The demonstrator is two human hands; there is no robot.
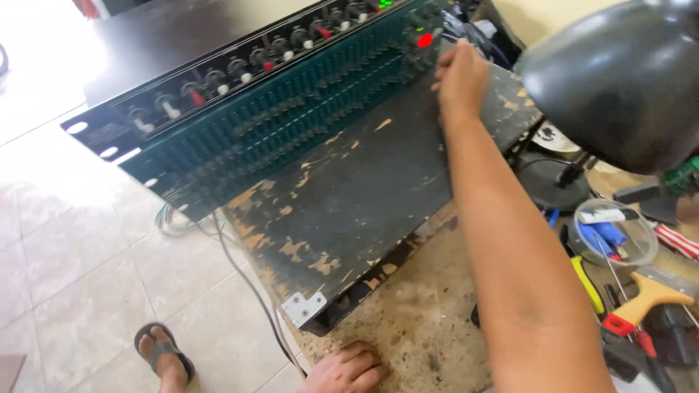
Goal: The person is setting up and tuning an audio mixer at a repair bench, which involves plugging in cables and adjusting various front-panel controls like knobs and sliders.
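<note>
Head view, looking down on a worn worktop. Two rack units, a black one with knobs lying on a teal equalizer with rows of sliders, rest on a scuffed black case; their long axis runs diagonally from lower left to upper right, with the front panels facing the camera. The right hand is stretched far forward and touches the upper-right end of the equalizer, just beside a lit red indicator; its fingers are curled against the panel edge, though whether they grip anything cannot be told. The left hand lies at the near edge of the worktop, fingers folded loosely and holding nothing, well apart from the units and below the case's metal corner bracket. The right hand is thus the nearer to the equipment. Cables hang to the tiled floor; a black lamp shade and hand tools lie at right.
</note>
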